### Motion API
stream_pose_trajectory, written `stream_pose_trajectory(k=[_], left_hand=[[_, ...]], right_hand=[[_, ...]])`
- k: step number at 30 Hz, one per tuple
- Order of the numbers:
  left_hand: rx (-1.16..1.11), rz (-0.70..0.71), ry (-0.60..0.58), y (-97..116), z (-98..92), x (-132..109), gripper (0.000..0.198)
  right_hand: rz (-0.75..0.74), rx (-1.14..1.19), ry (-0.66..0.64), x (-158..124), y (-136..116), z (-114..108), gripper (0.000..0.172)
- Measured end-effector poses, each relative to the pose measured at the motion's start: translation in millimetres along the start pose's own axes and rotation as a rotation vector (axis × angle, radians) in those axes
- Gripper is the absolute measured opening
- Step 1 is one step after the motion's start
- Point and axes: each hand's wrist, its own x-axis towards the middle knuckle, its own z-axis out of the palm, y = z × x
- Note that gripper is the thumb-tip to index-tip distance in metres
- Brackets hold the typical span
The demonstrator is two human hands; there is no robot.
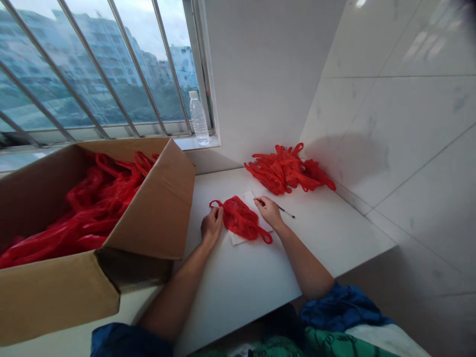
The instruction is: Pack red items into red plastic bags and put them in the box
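Observation:
A crumpled red plastic bag lies on the white table, over some white paper. My left hand is closed at the bag's left end, fingertips pinched beside a looped handle. To the right of the bag is my right hand, with thumb and fingers drawn together above the paper. Whatever those fingers hold, if anything, is too small to make out. The bag's other handle loops out toward the lower right. A dark pen rests just right of my right wrist.
On the left stands a large open cardboard box full of red plastic bags. A pile of red bags lies at the table's back, against the wall. One clear bottle stands on the sill of the barred window. The table's front edge runs near my body.

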Motion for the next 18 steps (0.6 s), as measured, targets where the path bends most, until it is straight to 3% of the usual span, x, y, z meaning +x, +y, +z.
stream_pose_trajectory(k=[3,7,11,14,18], left_hand=[[0.096,-0.006,-0.080,3.8,-5.0,-3.6,0.044],[0.290,0.005,-0.184,11.6,-8.0,-7.1,0.044],[0.270,0.013,-0.218,15.6,-11.3,-7.6,0.036],[0.177,0.005,-0.210,18.9,-13.7,-7.6,0.040],[0.055,0.030,-0.225,24.7,-11.2,-9.8,0.053]], right_hand=[[0.013,-0.057,-0.027,-5.9,-6.3,-0.4,0.034],[0.041,-0.220,-0.114,-15.7,-23.5,8.2,0.044],[0.013,-0.222,-0.196,-17.1,-30.6,14.9,0.028],[0.029,0.048,-0.150,-16.0,-29.7,17.3,0.017],[0.184,0.683,-0.198,-18.0,-33.0,19.6,0.023]])
